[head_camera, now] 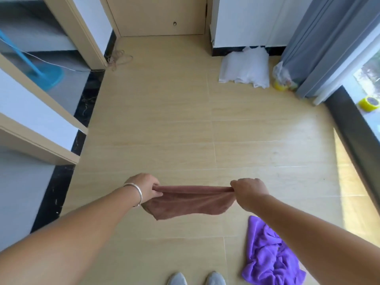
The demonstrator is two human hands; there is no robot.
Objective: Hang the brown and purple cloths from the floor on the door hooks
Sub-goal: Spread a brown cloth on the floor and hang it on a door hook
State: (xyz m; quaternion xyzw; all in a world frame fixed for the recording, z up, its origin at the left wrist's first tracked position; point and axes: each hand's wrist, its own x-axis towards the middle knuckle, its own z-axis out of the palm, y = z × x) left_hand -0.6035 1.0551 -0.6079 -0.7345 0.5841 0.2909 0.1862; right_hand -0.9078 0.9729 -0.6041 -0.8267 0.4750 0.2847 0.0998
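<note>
The brown cloth [191, 201] hangs stretched between my two hands above the floor. My left hand [145, 187], with a silver bangle at the wrist, grips its left corner. My right hand [249, 191] grips its right corner. The purple cloth [267, 258] lies crumpled on the floor at the lower right, partly under my right forearm. A beige door [158, 15] stands shut at the far end of the floor; no hooks show on the part in view.
A white cloth [245, 67] lies by the far wall, next to a plastic bag [282, 76] and a grey curtain [320, 44]. A tape roll [370, 102] sits on the right sill. Open doorways, white panels and a blue stand [46, 76] line the left. My shoes [196, 278] show at the bottom.
</note>
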